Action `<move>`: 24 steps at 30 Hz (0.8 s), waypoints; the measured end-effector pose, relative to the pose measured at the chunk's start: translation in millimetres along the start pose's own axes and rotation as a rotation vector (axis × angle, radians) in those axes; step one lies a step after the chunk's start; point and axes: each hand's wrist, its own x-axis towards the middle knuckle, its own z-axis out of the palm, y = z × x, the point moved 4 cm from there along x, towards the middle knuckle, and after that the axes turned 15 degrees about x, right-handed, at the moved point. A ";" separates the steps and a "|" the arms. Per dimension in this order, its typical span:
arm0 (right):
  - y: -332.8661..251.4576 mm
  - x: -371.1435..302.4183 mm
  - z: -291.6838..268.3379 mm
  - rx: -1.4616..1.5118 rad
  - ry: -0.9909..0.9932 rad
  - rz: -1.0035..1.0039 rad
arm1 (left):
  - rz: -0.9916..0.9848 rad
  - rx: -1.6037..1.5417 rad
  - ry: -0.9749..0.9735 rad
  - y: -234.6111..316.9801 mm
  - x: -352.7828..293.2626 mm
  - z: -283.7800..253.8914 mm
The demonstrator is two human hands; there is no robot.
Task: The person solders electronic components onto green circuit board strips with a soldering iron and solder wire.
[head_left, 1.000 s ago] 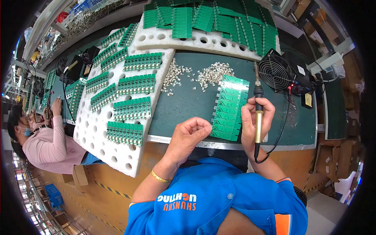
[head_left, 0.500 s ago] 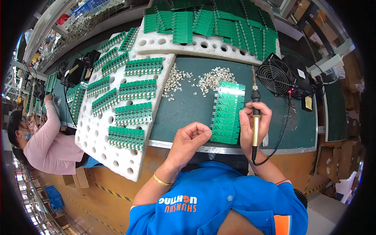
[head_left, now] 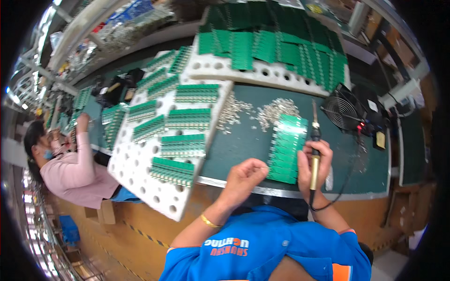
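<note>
A long green circuit board point(head_left: 284, 154) lies over the near part of the bench, with small pins along its left edge. My left hand point(head_left: 246, 180) is closed in a pinch at that board's lower left edge. Whether its fingertips grip the edge or a tiny part is hidden. On the board's other side, my right hand point(head_left: 315, 164) is wrapped round the handle of a soldering iron point(head_left: 316, 136), its tip pointing up and away from the board. Beyond the board lie two heaps of small white connectors point(head_left: 277, 110) point(head_left: 229, 114).
A white foam sheet point(head_left: 140, 180) with holes carries rows of populated boards point(head_left: 183, 145) on the left. Behind, another foam block point(head_left: 220, 70) bears many green boards point(head_left: 241, 51). A black fan point(head_left: 341, 112) stands right of the iron. A co-worker point(head_left: 70, 173) sits far left.
The whole view has shifted, so the bench and both hands appear farther right and lower. My pinch at the board and my grip on the soldering iron look the same.
</note>
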 end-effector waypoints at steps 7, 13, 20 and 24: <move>5.2 -2.7 -9.2 0.069 -0.018 0.049 | -0.055 0.006 -0.148 -4.5 3.1 16.2; 4.3 -1.2 -14.2 0.097 0.000 0.052 | -0.060 0.125 -0.181 1.4 1.9 19.4; 6.1 -3.2 -29.6 0.193 0.076 -0.014 | -0.067 0.069 -0.122 33.2 7.1 13.9; 3.5 -6.5 -44.1 -0.012 0.017 -0.098 | -0.021 0.100 0.123 70.2 9.9 -1.5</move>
